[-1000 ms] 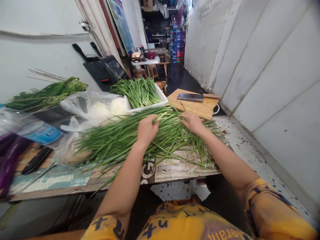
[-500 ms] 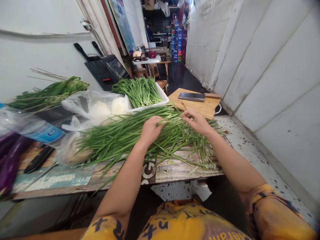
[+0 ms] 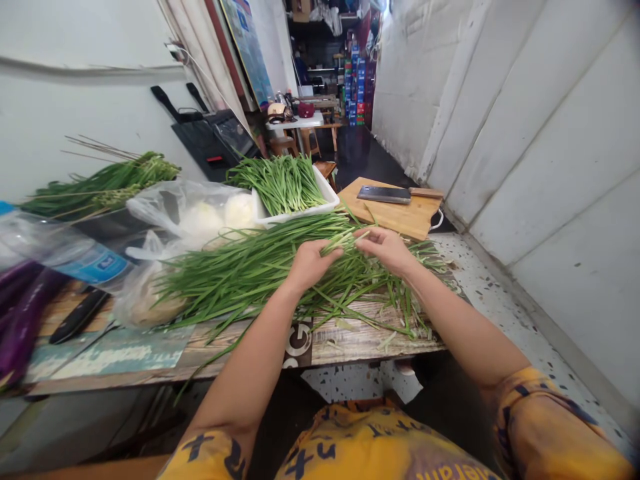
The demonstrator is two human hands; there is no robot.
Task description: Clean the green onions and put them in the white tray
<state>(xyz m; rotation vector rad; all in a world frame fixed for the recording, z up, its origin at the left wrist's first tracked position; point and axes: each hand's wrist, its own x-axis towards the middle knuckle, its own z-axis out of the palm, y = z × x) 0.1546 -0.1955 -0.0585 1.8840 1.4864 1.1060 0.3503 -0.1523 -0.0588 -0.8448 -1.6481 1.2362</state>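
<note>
A wide pile of garlic chives (image 3: 250,267) lies across the wooden table (image 3: 345,343), its pale stem ends to the right. My left hand (image 3: 313,263) is closed around a few chives near their pale ends, over the middle of the pile. Close beside it, my right hand (image 3: 383,248) pinches at the tips of the same stems, thumb and fingers together. Loose trimmings and short stem bits lie under my right wrist. Behind the pile stands a white tub (image 3: 327,193) filled with more chives.
A cleaver (image 3: 384,194) lies on a cutting board (image 3: 390,217) at the back right. Leftward are plastic bags with pale round contents (image 3: 200,217), a water bottle (image 3: 95,263), a black-handled knife (image 3: 79,319) and eggplants (image 3: 30,320). A wall (image 3: 550,133) runs along the right.
My right hand has moved slightly left, nearer my left hand. My left hand has shifted a little right and down, still holding chives.
</note>
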